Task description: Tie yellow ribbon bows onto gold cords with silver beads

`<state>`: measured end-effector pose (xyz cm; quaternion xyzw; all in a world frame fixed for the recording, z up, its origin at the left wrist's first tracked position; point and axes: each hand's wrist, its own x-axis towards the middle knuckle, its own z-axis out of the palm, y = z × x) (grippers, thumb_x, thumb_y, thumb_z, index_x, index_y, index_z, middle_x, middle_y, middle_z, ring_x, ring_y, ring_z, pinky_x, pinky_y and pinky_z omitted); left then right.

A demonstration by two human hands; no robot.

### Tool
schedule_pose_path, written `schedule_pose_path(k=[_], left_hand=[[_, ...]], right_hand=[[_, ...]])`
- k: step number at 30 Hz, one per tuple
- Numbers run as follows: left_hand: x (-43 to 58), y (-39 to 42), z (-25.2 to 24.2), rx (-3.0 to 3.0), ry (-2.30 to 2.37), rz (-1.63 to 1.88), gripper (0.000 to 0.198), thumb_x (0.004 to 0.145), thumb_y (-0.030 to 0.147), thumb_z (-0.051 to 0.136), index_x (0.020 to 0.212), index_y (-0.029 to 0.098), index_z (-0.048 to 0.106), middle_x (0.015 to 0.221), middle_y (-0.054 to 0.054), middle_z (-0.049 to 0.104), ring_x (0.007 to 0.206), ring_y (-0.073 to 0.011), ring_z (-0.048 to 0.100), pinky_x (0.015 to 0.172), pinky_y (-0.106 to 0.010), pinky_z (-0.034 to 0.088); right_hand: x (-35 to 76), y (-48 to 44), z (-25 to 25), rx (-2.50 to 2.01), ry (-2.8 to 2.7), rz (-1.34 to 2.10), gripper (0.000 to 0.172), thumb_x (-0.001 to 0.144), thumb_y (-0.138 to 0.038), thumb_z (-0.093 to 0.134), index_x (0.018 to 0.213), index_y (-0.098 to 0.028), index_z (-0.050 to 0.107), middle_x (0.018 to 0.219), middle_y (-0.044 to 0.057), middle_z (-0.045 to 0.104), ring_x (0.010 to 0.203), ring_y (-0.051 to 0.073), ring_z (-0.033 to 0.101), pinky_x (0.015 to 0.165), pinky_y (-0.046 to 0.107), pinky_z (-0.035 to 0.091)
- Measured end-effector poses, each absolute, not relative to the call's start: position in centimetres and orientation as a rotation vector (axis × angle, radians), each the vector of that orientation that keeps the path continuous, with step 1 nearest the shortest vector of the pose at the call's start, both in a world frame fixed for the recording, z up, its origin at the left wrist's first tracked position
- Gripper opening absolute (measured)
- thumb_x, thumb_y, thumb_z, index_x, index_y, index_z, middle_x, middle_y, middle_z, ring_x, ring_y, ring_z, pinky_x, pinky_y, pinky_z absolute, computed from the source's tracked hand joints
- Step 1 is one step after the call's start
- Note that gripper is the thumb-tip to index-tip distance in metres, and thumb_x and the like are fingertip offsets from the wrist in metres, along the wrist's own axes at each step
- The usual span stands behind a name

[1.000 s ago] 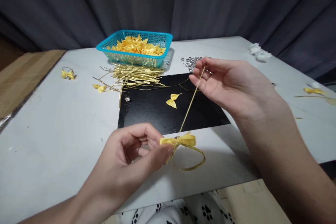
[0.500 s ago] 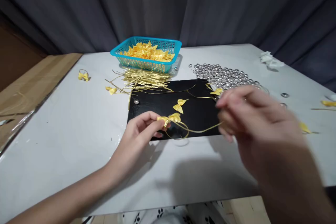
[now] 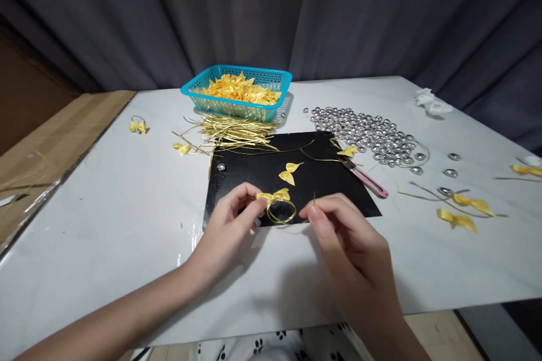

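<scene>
My left hand (image 3: 235,208) pinches a yellow ribbon bow (image 3: 279,196) over the front edge of a black mat (image 3: 254,172). A gold cord loop (image 3: 282,220) hangs from the bow. My right hand (image 3: 347,225) is just right of the loop, thumb and forefinger pressed together on the gold cord. A thin dark end of it sticks up above the fingertips. Another yellow bow (image 3: 290,174) lies on the mat just beyond my hands. A pink-handled cutting tool (image 3: 369,181) rests across the mat's right edge.
Behind the mat lie a bundle of gold cords (image 3: 235,128) and a blue basket (image 3: 203,106) of yellow bows. Many silver beads (image 3: 359,127) spread at the back right. Loose bows (image 3: 457,220) lie right. A looped bow (image 3: 138,126) sits far left.
My right hand has come left and down from beyond the mat's right side to beside the loop, uncovering the pink-handled tool and beads. The cord between my hands has slackened. My left hand barely moved.
</scene>
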<state>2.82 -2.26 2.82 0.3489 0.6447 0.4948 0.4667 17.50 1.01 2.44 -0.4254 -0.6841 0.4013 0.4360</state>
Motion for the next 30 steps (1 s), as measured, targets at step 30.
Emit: schedule_pose_path(k=[30], left_hand=[[3.1,-2.2,2.9,0.502,1.389,1.315,0.013,0.072,0.023,0.07,0.065,0.016,0.061,0.065,0.003,0.059,0.062,-0.0084,0.049,0.059,-0.021,0.035]], right_hand=[[16.5,-0.5,2.6,-1.197,-1.52,1.096,0.017,0.086,-0.028,0.052,0.09,-0.021,0.067,0.066,-0.001,0.062,0.04,0.005,0.045,0.038,0.017,0.035]])
